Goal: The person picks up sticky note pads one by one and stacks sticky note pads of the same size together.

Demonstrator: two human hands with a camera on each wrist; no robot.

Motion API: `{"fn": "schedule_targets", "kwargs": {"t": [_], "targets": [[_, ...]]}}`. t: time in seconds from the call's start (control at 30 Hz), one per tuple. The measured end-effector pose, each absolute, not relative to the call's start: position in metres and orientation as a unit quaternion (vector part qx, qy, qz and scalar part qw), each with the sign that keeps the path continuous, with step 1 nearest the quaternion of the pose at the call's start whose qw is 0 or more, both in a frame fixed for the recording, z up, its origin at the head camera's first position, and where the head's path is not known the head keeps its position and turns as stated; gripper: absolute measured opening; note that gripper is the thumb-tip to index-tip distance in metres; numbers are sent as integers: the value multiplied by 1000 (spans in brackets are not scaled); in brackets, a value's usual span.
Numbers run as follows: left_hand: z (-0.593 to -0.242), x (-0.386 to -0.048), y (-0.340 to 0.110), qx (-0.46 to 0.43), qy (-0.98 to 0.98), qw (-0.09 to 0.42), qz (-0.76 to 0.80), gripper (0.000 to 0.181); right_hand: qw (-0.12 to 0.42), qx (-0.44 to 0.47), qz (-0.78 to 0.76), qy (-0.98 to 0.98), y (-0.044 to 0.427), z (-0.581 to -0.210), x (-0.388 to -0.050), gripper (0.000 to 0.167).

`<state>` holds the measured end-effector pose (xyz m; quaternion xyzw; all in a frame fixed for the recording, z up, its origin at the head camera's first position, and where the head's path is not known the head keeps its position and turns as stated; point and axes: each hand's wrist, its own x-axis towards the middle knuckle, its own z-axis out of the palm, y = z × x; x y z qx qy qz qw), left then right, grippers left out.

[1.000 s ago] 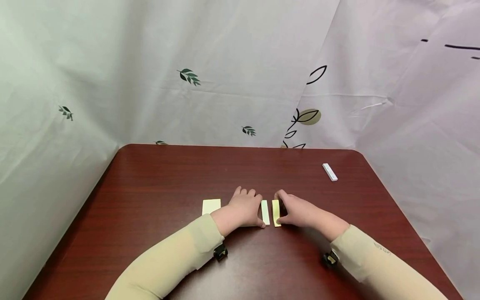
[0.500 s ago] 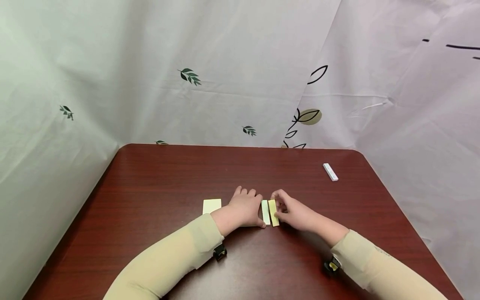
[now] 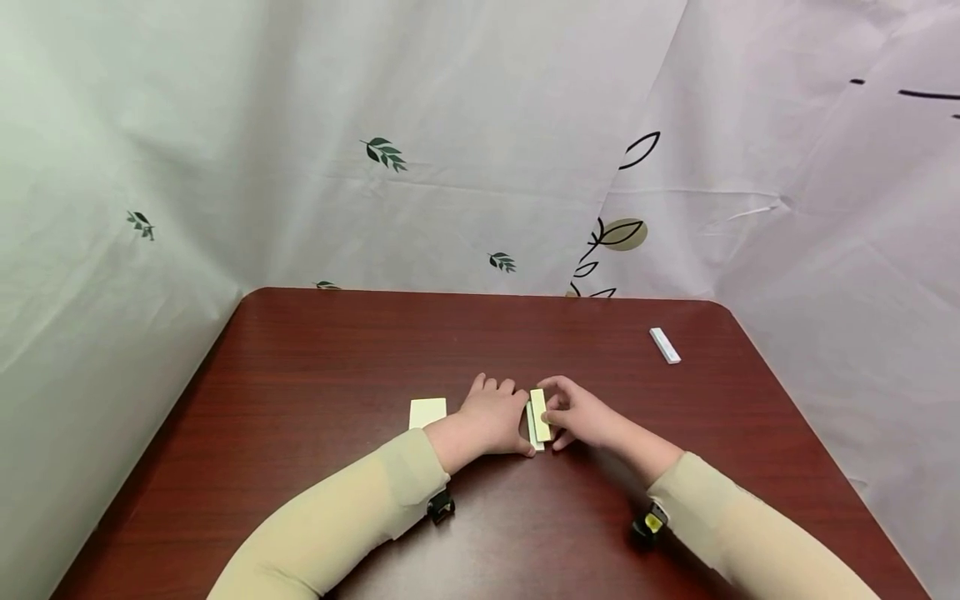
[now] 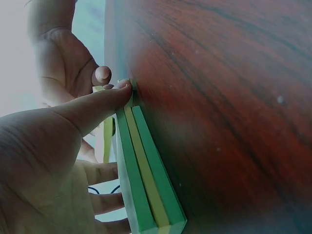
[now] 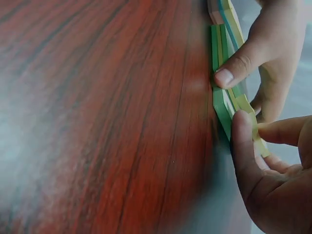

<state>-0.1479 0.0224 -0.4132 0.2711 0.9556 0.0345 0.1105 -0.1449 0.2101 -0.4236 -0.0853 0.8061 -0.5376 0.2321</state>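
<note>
My left hand (image 3: 491, 417) lies over a layered green-and-yellow stack (image 4: 141, 165) of narrow pieces, which look like sticky-note pads. Its thumb is at the near side and its fingers reach round the far side, holding the stack. A pale green strip (image 3: 532, 427) shows at the stack's right end. My right hand (image 3: 588, 417) pinches a narrow yellow sticky-note pad (image 3: 541, 414) between thumb and fingers, as the right wrist view also shows. This pad partly overlaps the green strip; whether they touch cannot be told. My left palm hides most of the stack in the head view.
A pale yellow square piece (image 3: 428, 412) sticks out left of my left wrist. Toward the back right of the dark red-brown table (image 3: 360, 350) lies a small white bar (image 3: 664, 346). Pale patterned cloth (image 3: 450, 208) hangs behind the table and along its sides.
My right hand has moved left with the yellow pad. The gap to the green strip has closed, and the pad now overlaps it, sitting slightly farther back. My left hand has stayed in place.
</note>
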Motion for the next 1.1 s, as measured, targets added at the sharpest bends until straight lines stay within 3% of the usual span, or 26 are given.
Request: {"fn": "schedule_targets", "kwargs": {"t": [1.1], "targets": [[-416, -146, 24, 265, 957, 112, 38, 82, 184, -65, -422, 885, 193, -425, -141, 40]]}}
